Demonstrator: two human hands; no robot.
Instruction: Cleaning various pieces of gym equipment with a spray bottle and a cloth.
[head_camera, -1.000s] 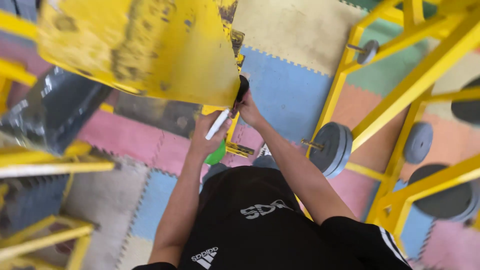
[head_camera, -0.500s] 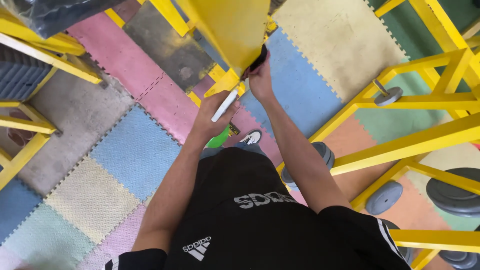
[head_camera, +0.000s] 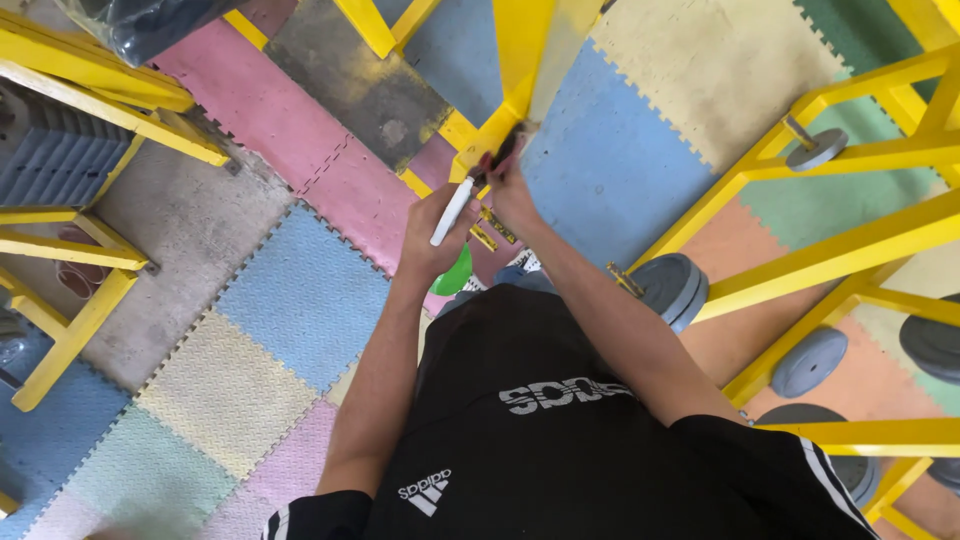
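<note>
Nearest the camera, the person's left hand (head_camera: 432, 232) is closed around a white tube-like handle (head_camera: 452, 211) that slants up toward the yellow frame (head_camera: 520, 60), with something green (head_camera: 458, 272) showing just under the wrist. Just beyond, the right hand (head_camera: 512, 190) is clamped on a small dark object (head_camera: 503, 152) pressed against the lower edge of the frame's upright plate. Both hands work close together at that one corner, so a slip of either could likely knock the other or scrape knuckles on the metal edge. The white handle is held near its lower end, and it may twist loose under pressure. Farther off, grey weight plates (head_camera: 672, 288) rest on pegs over the coloured foam floor mats (head_camera: 300, 300), near the person's feet, a likely trip point.
</note>
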